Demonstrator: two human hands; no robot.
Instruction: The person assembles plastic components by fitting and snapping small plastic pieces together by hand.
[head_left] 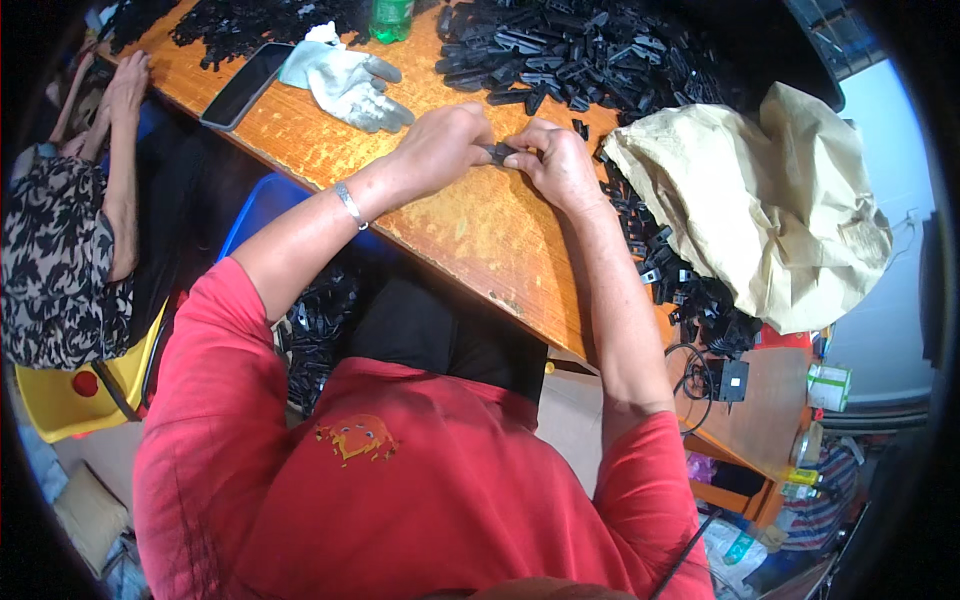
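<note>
Over the worn orange-brown wooden table [470, 235], my two hands meet around a small black plastic part [497, 153]. My left hand [443, 148] pinches its left end, and my right hand [553, 163] grips the other end between thumb and fingers. The fingers cover much of the part, so its exact kind cannot be made out. Just beyond my hands lies a big heap of black plastic parts [570, 55]. A grey-white work glove [345, 85] rests to the left of my left hand.
A phone [247, 86] lies near the table's left edge, and a green bottle [391, 18] stands at the back. A crumpled beige cloth or sack [760, 205] covers parts on the right. Another person's hand [128, 80] rests at the far left corner. Below sits a blue bin [250, 215].
</note>
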